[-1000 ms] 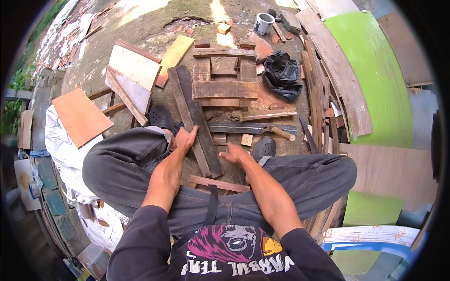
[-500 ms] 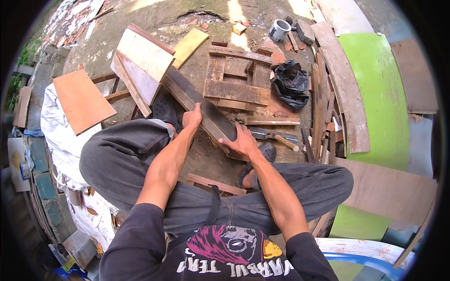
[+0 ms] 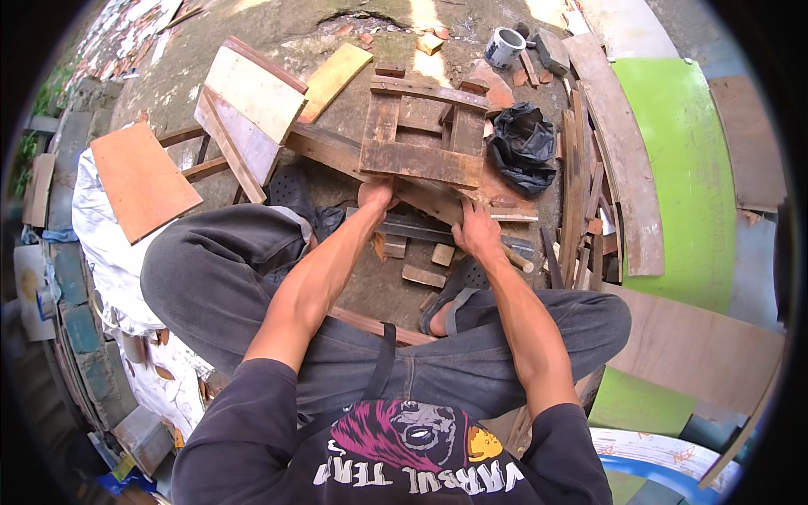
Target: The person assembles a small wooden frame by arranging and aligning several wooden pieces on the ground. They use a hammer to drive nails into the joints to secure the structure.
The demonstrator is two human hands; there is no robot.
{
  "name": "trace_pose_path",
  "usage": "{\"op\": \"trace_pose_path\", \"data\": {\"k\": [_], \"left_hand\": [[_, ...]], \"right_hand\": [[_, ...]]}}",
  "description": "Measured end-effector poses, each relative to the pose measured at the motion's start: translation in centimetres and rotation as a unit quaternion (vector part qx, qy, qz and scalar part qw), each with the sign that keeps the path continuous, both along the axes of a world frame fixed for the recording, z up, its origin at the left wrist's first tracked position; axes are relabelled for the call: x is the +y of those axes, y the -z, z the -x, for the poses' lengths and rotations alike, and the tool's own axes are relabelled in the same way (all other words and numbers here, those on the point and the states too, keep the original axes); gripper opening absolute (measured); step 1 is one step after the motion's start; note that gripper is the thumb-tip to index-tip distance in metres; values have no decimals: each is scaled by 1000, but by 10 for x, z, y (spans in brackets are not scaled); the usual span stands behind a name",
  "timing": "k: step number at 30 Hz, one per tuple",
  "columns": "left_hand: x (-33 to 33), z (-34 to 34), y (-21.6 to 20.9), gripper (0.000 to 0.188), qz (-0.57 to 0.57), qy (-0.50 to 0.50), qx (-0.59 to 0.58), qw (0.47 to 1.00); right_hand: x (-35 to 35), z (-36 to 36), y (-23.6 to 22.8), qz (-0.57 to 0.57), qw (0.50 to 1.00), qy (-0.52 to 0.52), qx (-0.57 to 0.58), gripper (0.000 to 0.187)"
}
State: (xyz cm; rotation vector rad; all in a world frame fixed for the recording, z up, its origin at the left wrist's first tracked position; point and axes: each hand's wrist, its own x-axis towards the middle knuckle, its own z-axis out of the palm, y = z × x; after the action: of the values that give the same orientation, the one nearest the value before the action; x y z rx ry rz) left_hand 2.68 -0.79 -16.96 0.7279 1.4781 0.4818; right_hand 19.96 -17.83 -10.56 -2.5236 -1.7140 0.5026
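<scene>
A long brown wooden plank (image 3: pixel 326 152) lies slantwise in front of me, its middle passing under or behind the near edge of a small wooden frame (image 3: pixel 421 165), like a stool or a crate. My left hand (image 3: pixel 376 195) is closed on the plank's near edge, just below the frame; its fingertips are partly hidden. Around the plank's right end my right hand (image 3: pixel 476 229) is wrapped, with the thumb on the near side. Whether the frame rests on the plank or only stands behind it, I cannot tell.
Small wood offcuts (image 3: pixel 423 276) and a wooden-handled tool (image 3: pixel 518 257) lie between my feet. A black plastic bag (image 3: pixel 523 147) and a tin can (image 3: pixel 505 48) stand to the right, beside stacked boards (image 3: pixel 574 181). Panels (image 3: pixel 252 93) lean at the left.
Both hands have pushed the plank away from me and to the right, up to the wooden frame. Offcuts and a dark metal bar beneath it have come into view.
</scene>
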Motion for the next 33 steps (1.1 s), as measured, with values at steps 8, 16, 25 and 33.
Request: {"op": "trace_pose_path", "data": {"k": [8,16,25,33], "left_hand": [[-1,20,12,70,75,48,-96,991],[0,34,26,70,103,10,-95,990],[45,65,32,54,72,-141,-18,987],[49,58,27,55,69,-137,-51,987]], "right_hand": [[19,-45,21,-40,996,-67,-44,56],[26,-56,31,-8,998,-33,-59,51],[16,-57,47,-10,996,-64,-58,49],[12,-83,23,-76,994,-59,49,46]]}}
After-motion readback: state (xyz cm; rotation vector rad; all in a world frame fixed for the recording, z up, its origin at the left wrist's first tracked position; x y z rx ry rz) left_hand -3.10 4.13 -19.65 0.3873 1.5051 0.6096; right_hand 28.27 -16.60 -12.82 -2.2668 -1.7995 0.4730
